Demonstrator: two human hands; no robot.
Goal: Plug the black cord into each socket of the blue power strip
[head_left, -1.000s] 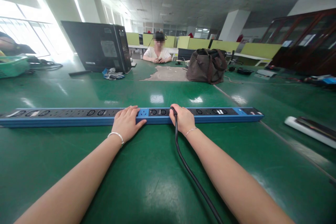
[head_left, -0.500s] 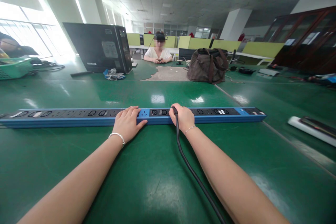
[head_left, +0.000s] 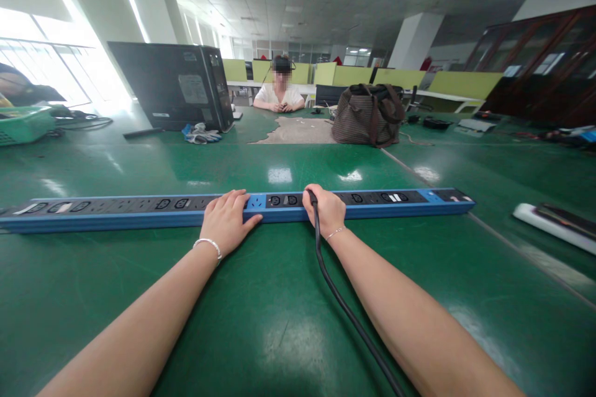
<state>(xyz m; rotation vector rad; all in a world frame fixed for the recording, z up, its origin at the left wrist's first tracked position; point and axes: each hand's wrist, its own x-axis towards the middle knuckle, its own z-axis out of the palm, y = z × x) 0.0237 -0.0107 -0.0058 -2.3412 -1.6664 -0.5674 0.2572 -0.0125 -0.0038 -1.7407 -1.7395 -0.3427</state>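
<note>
A long blue power strip (head_left: pixel 400 206) with a black socket face lies across the green table in front of me. My left hand (head_left: pixel 226 218) rests over its middle, fingers across the top to the far edge and thumb against the near side, holding it. To the right, my right hand (head_left: pixel 327 209) is closed around the black plug (head_left: pixel 310 196) of a cord, pressed on the socket face; the plug's front end is hidden, so I cannot tell how deep it sits. The black cord (head_left: pixel 342 304) runs down from it toward me, beside my right forearm.
A black computer case (head_left: pixel 172 84), gloves (head_left: pixel 201 133) and a brown bag (head_left: pixel 367 115) stand or lie farther back. At left is a green basket (head_left: pixel 25 127), at right a white power strip (head_left: pixel 554 226). Another person (head_left: pixel 279 96) sits across the table; someone else is partly visible at far left.
Both hands keep their places on the power strip and the plug. The whole view has shifted very slightly.
</note>
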